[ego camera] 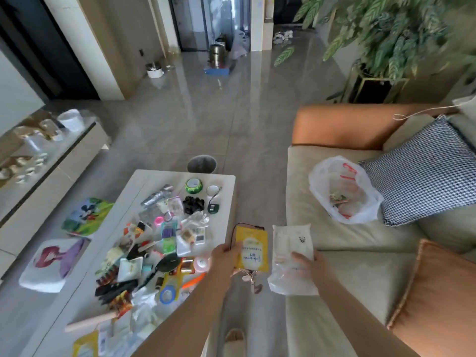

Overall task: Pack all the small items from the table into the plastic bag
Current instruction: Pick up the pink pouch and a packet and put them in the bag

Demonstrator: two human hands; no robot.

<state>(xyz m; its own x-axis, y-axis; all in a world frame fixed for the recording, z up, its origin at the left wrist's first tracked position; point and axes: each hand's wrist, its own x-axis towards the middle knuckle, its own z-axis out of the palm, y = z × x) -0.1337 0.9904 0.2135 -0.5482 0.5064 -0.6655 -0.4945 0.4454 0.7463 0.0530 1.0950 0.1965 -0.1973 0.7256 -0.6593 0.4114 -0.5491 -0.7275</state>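
Observation:
A heap of small items (154,243) covers the white low table (226,181): packets, tape rolls, a green bowl, black clips, a clear glove. My left hand (224,258) grips a yellow sachet (252,251) together with a dark flat thing behind it, and keys dangle below. My right hand (306,264) holds a white clear-wrapped packet (292,256) above the gap between table and sofa. The white plastic bag (342,189) with red print lies open on the sofa seat, up and to the right of both hands, with a few items inside.
A beige sofa (334,235) with orange backrest and cushions fills the right side, with a checked pillow (422,168) beside the bag. Two picture cushions (54,264) lie on the floor left of the table. A grey bin (202,164) stands behind the table. A potted plant stands far right.

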